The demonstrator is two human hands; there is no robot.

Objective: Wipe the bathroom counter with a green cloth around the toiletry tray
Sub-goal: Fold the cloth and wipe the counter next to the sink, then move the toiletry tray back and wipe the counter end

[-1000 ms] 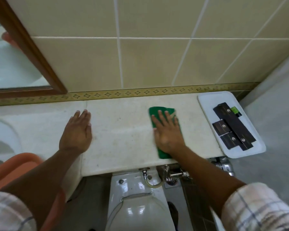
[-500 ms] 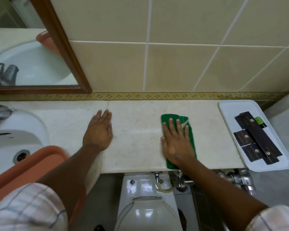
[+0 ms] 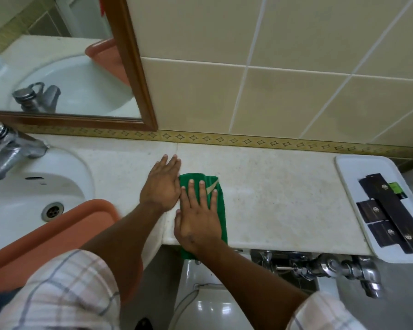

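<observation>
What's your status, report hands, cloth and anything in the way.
Right hand flat on green cloth, pressing it to counter. Left hand flat on counter, touching the cloth's left edge. Toiletry tray far right, apart. Nothing between.

Tiled bathroom wall above a basin

Beige wall tiles (image 3: pixel 284 44) meet a patterned border strip (image 3: pixel 248 140); a wood-framed mirror (image 3: pixel 57 67) hangs over the white sink (image 3: pixel 22 186).

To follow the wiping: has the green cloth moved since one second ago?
Yes. The green cloth moved left, away from the toiletry tray, and now touches the left hand.
</observation>
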